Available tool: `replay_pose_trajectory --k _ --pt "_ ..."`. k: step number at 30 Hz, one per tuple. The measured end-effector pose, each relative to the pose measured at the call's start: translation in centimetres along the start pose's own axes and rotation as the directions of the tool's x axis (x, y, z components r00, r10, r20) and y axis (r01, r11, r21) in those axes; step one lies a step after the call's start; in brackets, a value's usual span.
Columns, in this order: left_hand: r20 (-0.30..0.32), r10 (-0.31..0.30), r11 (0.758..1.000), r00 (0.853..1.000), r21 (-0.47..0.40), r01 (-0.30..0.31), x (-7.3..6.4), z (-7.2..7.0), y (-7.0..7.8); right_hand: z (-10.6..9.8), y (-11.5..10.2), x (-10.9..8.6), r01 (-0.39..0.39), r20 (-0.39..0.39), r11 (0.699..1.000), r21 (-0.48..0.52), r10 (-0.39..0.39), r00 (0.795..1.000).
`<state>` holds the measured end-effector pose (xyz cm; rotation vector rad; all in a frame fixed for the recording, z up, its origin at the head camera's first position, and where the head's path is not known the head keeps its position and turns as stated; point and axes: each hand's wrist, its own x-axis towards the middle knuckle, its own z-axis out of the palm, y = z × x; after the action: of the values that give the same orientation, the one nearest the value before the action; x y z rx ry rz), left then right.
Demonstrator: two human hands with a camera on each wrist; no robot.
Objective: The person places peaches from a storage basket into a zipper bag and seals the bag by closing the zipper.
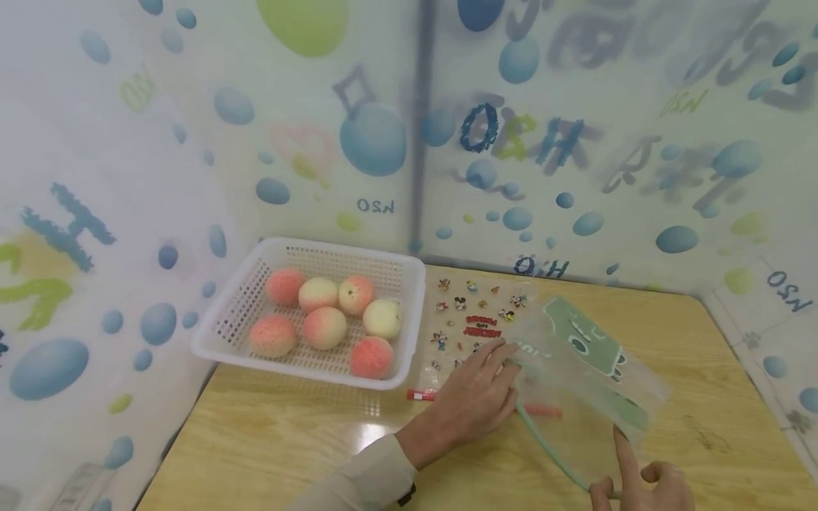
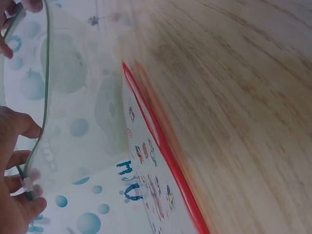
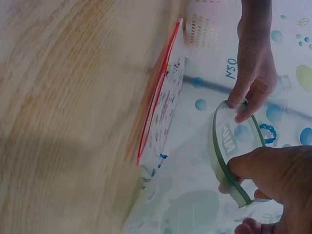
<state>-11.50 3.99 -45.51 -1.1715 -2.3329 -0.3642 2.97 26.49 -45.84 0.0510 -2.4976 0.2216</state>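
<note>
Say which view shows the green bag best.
The head view: the whole green bag is in frame, print included, though partly covered. The right wrist view shows its open rim closer but crops its bottom; the left wrist view shows only part, also cropped.

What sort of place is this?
Probably a small indoor booth or corner for tabletop work, though the room beyond is unseen. Bubble-printed walls stand close around a wooden table, where a white basket holds peach-like fruit.

Head cam high, facing fwd/down, wrist cams close, scene turned sideways, L/R both sharing green-edged bag
</note>
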Motion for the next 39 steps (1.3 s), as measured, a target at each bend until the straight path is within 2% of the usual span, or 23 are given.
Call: replay_pose_trajectory --k 1,2,5,7,9,10,11,13,14,16,17,18,20,21,22,24,25,26,29,32,35,37,39 --pt "-0.008 -0.019 1.0 1.0 -0.007 0.019 0.1 0.0 0.1 0.2 -0.2 -0.2 -0.021 -0.057 0.999 -0.029 0.019 0.998" --pt "-0.021 -0.033 0.999 0.999 0.005 0.033 0.2 0.0 0.1 0.2 -0.4 -0.3 -0.072 -0.058 0.997 -0.038 0.069 0.996" --pt "-0.053 -0.107 0.994 0.993 -0.027 0.105 0.4 -0.1 0.3 0.2 -0.7 -0.1 -0.065 -0.089 0.996 0.061 0.07 0.994" --pt "-0.072 -0.146 0.989 0.987 -0.042 0.143 0.5 -0.2 0.4 0.1 -0.9 0.0 -0.052 -0.06 0.99 0.134 0.061 0.996" --pt "-0.084 -0.173 0.983 0.981 -0.071 0.168 0.6 -0.3 0.5 -0.5 -1.5 0.4 -0.165 0.09 0.969 0.184 0.151 0.984" --pt "-0.082 -0.182 0.981 0.98 -0.087 0.174 0.6 -0.3 0.5 -0.8 -1.8 0.7 -0.241 0.177 0.954 0.178 0.21 0.962" --pt "-0.08 -0.184 0.98 0.98 -0.089 0.177 0.5 -0.4 0.5 -1.1 -2.1 1.1 -0.321 0.276 0.933 0.161 0.27 0.922" --pt "-0.072 -0.187 0.978 0.98 -0.11 0.178 0.5 -0.3 0.5 -1.7 -2.5 1.8 -0.456 0.443 0.887 0.072 0.381 0.811" --pt "-0.068 -0.188 0.977 0.98 -0.119 0.179 0.5 -0.3 0.5 -2.0 -2.7 2.1 -0.487 0.489 0.872 0.048 0.405 0.773" --pt "-0.058 -0.196 0.971 0.979 -0.152 0.186 0.4 -0.3 0.4 -2.3 -2.5 2.9 -0.497 0.559 0.864 0.08 0.374 0.74" --pt "-0.054 -0.201 0.967 0.978 -0.169 0.19 0.4 -0.3 0.4 -2.4 -2.4 3.3 -0.493 0.582 0.865 0.098 0.352 0.733" --pt "-0.05 -0.211 0.962 0.976 -0.19 0.198 0.3 -0.3 0.4 -2.4 -2.3 3.5 -0.478 0.591 0.87 0.118 0.326 0.738" --pt "-0.038 -0.234 0.948 0.971 -0.232 0.219 0.2 -0.5 0.3 -2.3 -2.5 3.6 -0.445 0.569 0.882 0.156 0.288 0.77" --pt "-0.035 -0.245 0.94 0.969 -0.254 0.228 0.1 -0.5 0.3 -2.3 -2.6 3.8 -0.441 0.574 0.882 0.165 0.278 0.77" --pt "-0.032 -0.255 0.932 0.966 -0.273 0.237 0.1 -0.6 0.3 -2.2 -2.8 3.6 -0.426 0.543 0.888 0.175 0.274 0.794" --pt "-0.029 -0.269 0.921 0.963 -0.301 0.249 0.1 -0.6 0.3 -2.0 -3.5 3.1 -0.349 0.394 0.913 0.213 0.247 0.885" --pt "-0.029 -0.274 0.915 0.961 -0.317 0.251 0.0 -0.6 0.3 -1.9 -3.8 2.8 -0.321 0.323 0.922 0.219 0.242 0.915" --pt "-0.033 -0.275 0.913 0.961 -0.323 0.25 0.0 -0.6 0.2 -1.9 -4.1 2.7 -0.298 0.272 0.927 0.227 0.233 0.934" --pt "-0.031 -0.258 0.914 0.966 -0.331 0.233 -0.1 -0.5 0.1 -1.5 -4.6 2.6 -0.238 0.153 0.939 0.247 0.205 0.967" --pt "-0.018 -0.225 0.922 0.974 -0.327 0.207 -0.2 -0.5 0.0 -1.0 -4.6 2.6 -0.175 0.08 0.942 0.287 0.158 0.984" --pt "0.007 -0.211 0.914 0.977 -0.354 0.2 -0.3 -0.4 -0.2 -0.5 -4.6 2.5 -0.09 -0.016 0.944 0.319 0.1 0.995" --pt "0.024 -0.224 0.905 0.974 -0.366 0.218 -0.4 -0.4 -0.2 -0.5 -4.6 2.6 -0.08 -0.017 0.939 0.336 0.091 0.996" --pt "0.042 -0.247 0.893 0.968 -0.377 0.244 -0.4 -0.4 -0.3 -0.7 -4.9 2.7 -0.143 0.034 0.937 0.318 0.139 0.99"
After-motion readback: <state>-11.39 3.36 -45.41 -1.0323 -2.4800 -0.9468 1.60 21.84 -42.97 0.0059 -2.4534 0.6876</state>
